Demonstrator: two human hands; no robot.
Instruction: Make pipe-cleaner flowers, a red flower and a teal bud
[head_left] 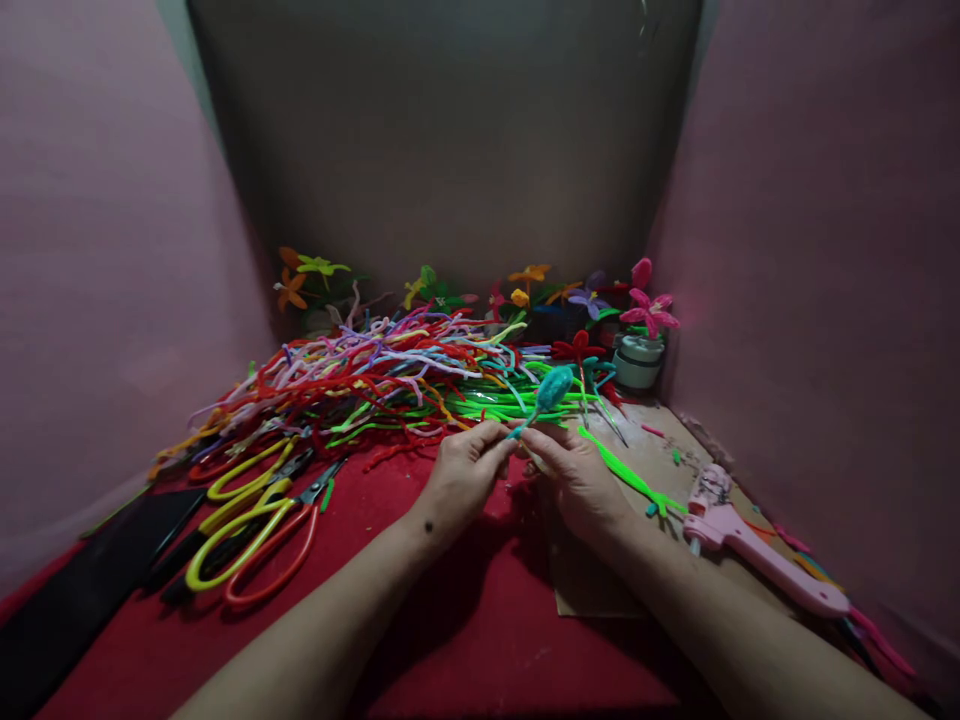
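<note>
A teal pipe-cleaner flower bud [555, 388] stands tilted on a thin teal stem over the middle of the table. At the stem's lower end, my left hand [469, 465] is closed in a pinch of thumb and fingers. Close beside it, my right hand [574, 475] pinches the same stem, its thumb and forefinger meeting near the left fingertips. A bright green pipe-cleaner piece [630, 475] runs out past the right hand. Behind the hands lies a heap of pipe cleaners [375, 360] in many colours, with a green bundle [487, 403] at its front.
Several scissors [255, 545] with yellow and red handles lie at left by a black flat item [97, 570]. A pink hot glue gun [765, 555] rests on cardboard [592, 580] at right. Pipe-cleaner flowers [649, 312] line the back. Pink walls [825, 250] flank the red table [480, 650].
</note>
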